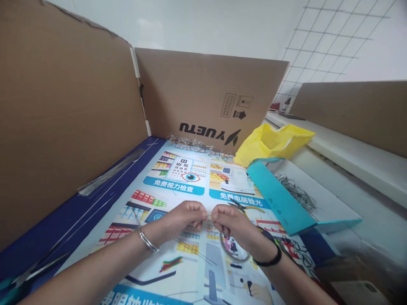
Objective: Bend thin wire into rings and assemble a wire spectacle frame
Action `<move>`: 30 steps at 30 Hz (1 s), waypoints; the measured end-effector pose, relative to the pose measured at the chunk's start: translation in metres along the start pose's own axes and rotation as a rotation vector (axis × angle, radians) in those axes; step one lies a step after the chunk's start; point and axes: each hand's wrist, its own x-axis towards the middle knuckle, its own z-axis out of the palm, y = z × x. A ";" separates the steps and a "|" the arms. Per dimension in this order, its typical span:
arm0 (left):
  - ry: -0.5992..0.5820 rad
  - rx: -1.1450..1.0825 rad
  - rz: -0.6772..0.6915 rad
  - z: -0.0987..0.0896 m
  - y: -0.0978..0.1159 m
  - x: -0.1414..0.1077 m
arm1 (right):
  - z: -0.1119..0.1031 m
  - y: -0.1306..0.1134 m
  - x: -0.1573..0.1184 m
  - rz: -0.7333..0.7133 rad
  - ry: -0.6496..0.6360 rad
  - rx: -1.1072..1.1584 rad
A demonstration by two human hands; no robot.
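Observation:
My left hand point(190, 215) and my right hand point(231, 220) meet fingertip to fingertip above the printed poster sheet point(152, 271). Both are closed in a pinch. A tiny pale yellowish bit shows between them; its kind is too small to make out. Just beyond the right hand lie pliers point(254, 209) with yellow handles, partly hidden. A round ring or coil point(235, 257) lies under the right wrist. Below the left hand is a small bunch of red, yellow and green strips point(171, 264). Thin wires point(197, 250) lie on the sheet beneath the hands.
Straight metal wires point(111, 173) lie along the left side. Bent wire pieces point(203, 148) are heaped at the back cardboard wall point(190, 93). Right are a yellow bag point(276, 142) and a turquoise box point(280, 199) holding wire pieces. A cutting tool point(34, 271) lies front left.

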 end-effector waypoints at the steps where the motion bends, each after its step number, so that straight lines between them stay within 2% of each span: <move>1: -0.004 0.008 -0.002 0.000 0.001 0.000 | 0.000 -0.001 -0.001 -0.003 0.001 -0.007; 6: -0.028 0.030 0.007 -0.002 0.004 -0.002 | 0.001 -0.001 -0.002 -0.012 0.000 -0.013; 11: -0.015 0.001 0.031 -0.001 0.006 -0.004 | -0.002 0.006 0.002 -0.038 -0.030 0.090; 15: 0.044 -0.075 0.037 0.002 0.007 -0.005 | -0.001 0.011 0.005 -0.094 0.038 0.133; 17: 0.037 -0.097 0.034 0.002 0.006 -0.005 | 0.000 0.012 0.006 -0.123 0.074 0.145; 24: 0.003 -0.094 0.032 -0.001 0.002 -0.003 | 0.005 0.005 0.005 -0.158 0.219 -0.081; 30: 0.038 -0.067 0.012 0.003 -0.002 -0.003 | 0.005 0.006 0.004 -0.205 0.252 -0.168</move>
